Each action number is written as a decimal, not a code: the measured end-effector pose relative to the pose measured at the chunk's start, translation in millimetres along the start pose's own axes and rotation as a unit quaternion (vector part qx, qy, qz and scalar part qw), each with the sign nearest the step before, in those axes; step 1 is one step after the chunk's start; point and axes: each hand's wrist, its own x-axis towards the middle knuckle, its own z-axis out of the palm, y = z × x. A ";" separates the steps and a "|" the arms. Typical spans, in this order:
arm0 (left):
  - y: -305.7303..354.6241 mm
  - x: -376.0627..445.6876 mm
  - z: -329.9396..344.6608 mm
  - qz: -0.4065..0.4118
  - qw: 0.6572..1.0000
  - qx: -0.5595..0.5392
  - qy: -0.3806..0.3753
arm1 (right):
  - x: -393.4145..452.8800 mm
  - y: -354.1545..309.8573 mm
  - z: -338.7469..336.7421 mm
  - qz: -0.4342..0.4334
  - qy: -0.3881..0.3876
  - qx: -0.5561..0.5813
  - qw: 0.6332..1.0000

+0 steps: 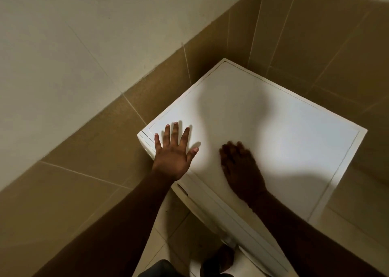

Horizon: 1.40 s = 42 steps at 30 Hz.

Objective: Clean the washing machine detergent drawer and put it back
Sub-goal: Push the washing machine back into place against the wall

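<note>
On top of the white washer (263,133), both hands lie flat: left hand (173,153) with fingers spread wide near the left corner, right hand (241,168) open too, a bit blurry, nearer the middle. Neither holds anything. Can't really make out the drawer; the front panel's mostly hidden below. Tiled walls (315,45) behind.

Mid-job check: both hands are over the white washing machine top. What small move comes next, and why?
Probably lower the left hand from the white washing machine's flat top toward its front face. Both it and the right hand hold nothing, and no drawer is out.
</note>
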 end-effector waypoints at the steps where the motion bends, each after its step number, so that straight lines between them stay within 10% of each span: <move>1: -1.6 -0.4 0.3 0.004 1.000 0.004 -0.003 | -3.3 -3.6 3.4 -0.111 -0.008 -0.023 0.994; 3: -6.9 0.5 1.1 0.002 1.000 0.005 -0.002 | 5.0 6.0 3.7 -0.143 -0.010 -0.031 0.989; 6: -15.4 4.3 2.1 0.002 1.000 0.004 0.007 | 22.6 11.3 0.2 0.102 0.039 0.008 0.994; 10: -30.0 20.5 7.2 0.024 1.000 0.015 -0.002 | 33.7 -3.2 6.9 -0.159 0.001 -0.050 0.986; 14: -39.3 44.6 11.6 0.050 0.998 0.037 -0.032 | 59.9 0.7 1.6 0.133 0.058 0.013 0.989; 18: -56.5 71.5 16.3 0.108 0.994 0.012 -0.013 | 67.2 -38.8 11.6 -0.150 -0.016 -0.047 0.987; 22: -74.4 95.1 13.2 0.146 0.989 0.019 -0.014 | 98.2 -28.2 7.0 0.202 0.061 -0.014 0.977; 26: -88.4 121.1 15.8 0.186 0.982 0.018 0.000 | 122.0 -25.9 11.9 0.021 0.008 -0.079 0.997; 30: -87.6 142.2 24.2 0.214 0.977 0.009 0.008 | 148.2 2.5 5.9 0.359 0.099 -0.038 0.927; 34: -71.9 162.9 27.9 0.235 0.972 0.016 0.017 | 160.0 13.0 14.8 0.109 0.021 -0.082 0.990; 38: -48.5 178.6 25.5 0.229 0.973 0.005 0.029 | 168.0 51.5 4.0 0.401 0.112 -0.037 0.909; 42: -33.1 188.3 25.5 0.229 0.973 0.005 0.034 | 167.0 93.1 0.0 0.192 0.017 -0.079 0.978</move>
